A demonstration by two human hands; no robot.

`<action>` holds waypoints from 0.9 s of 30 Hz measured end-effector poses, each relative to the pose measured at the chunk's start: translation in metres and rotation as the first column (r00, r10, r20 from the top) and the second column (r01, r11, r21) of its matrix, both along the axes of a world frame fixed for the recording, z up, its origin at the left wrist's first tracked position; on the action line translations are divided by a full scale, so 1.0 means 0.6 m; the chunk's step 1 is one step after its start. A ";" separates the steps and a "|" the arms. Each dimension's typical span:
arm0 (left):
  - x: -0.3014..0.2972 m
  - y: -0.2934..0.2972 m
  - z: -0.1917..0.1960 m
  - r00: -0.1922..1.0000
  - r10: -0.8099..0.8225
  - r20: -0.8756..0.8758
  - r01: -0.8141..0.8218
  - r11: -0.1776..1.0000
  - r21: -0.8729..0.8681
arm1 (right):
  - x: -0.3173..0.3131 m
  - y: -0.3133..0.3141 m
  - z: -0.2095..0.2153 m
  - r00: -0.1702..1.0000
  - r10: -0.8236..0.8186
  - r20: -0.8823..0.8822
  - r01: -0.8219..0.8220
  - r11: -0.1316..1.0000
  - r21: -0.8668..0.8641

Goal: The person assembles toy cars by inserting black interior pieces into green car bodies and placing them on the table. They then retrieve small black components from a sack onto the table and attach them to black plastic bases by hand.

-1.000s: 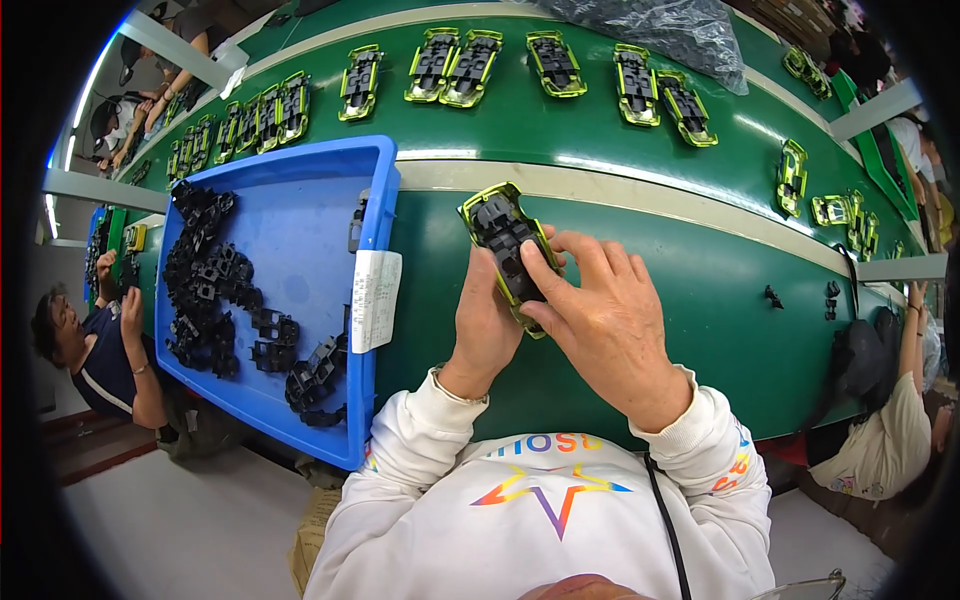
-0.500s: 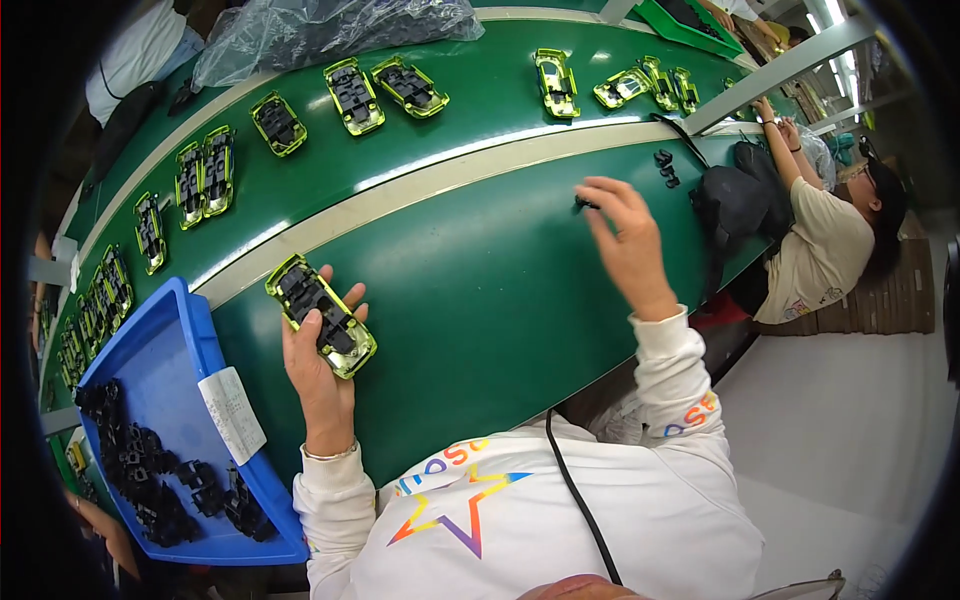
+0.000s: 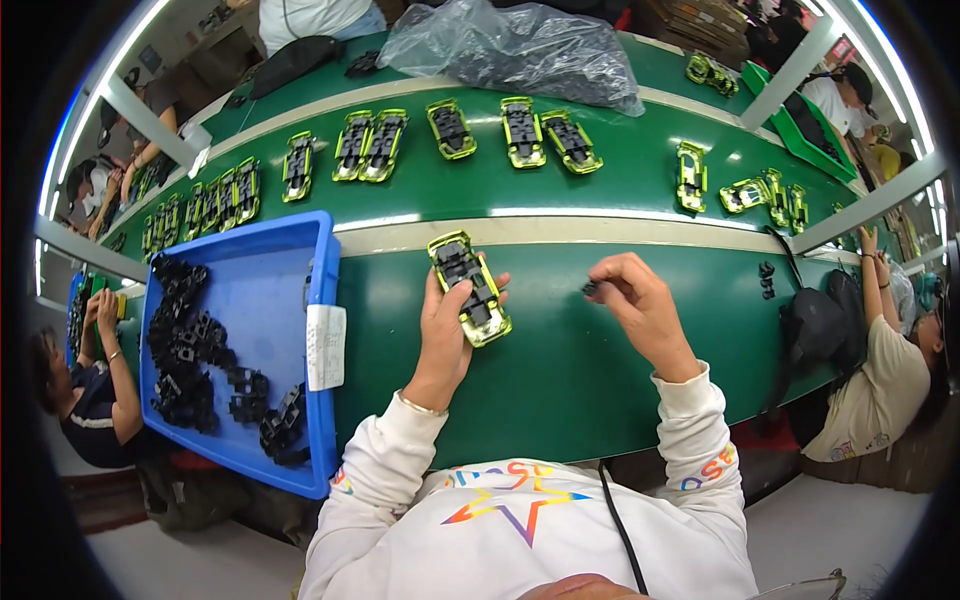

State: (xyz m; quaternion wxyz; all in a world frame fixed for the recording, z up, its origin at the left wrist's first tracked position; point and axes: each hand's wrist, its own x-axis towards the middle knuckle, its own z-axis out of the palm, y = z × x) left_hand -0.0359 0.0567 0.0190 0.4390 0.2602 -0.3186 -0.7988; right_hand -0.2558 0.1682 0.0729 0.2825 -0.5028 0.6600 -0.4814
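My left hand point(image 3: 446, 325) is wrapped round a toy car body point(image 3: 468, 287), a yellow-green shell with a black inner part facing up, held tilted above the green table. Off to the right, my right hand point(image 3: 640, 305) pinches a small black part point(image 3: 590, 288) between thumb and fingertips. A gap separates that part from the car body. The part's exact kind is too small to make out.
To my left stands a blue bin point(image 3: 325, 270) with black plastic parts point(image 3: 185, 350) inside. Beyond a pale rail, several similar car bodies point(image 3: 385, 145) line the green surface. A clear plastic bag point(image 3: 520, 55) lies behind them; a black bag point(image 3: 815, 325) and a co-worker point(image 3: 880, 385) are at right.
The view has swung left, so the scene sits further right. My right hand has come nearer the car body, its fingers now more curled round the small black part. My left hand still holds the car body.
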 end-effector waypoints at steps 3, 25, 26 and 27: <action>-0.007 -0.002 0.008 1.000 0.013 -0.014 -0.013 1.000 0.000 | 0.047 -0.043 0.029 0.945 0.102 0.311 -0.132 0.988 0.077; 0.012 -0.011 0.021 0.999 -0.034 -0.009 0.032 0.991 -0.128 | 0.104 -0.140 0.040 0.816 0.208 0.539 -0.397 0.880 0.261; 0.011 -0.009 0.020 0.999 -0.036 -0.006 0.035 0.992 -0.124 | 0.107 -0.140 0.036 0.835 0.197 0.515 -0.361 0.901 0.240; 0.010 -0.010 0.018 1.000 -0.021 -0.011 0.020 0.989 -0.146 | 0.112 -0.140 0.035 0.834 0.193 0.517 -0.358 0.902 0.242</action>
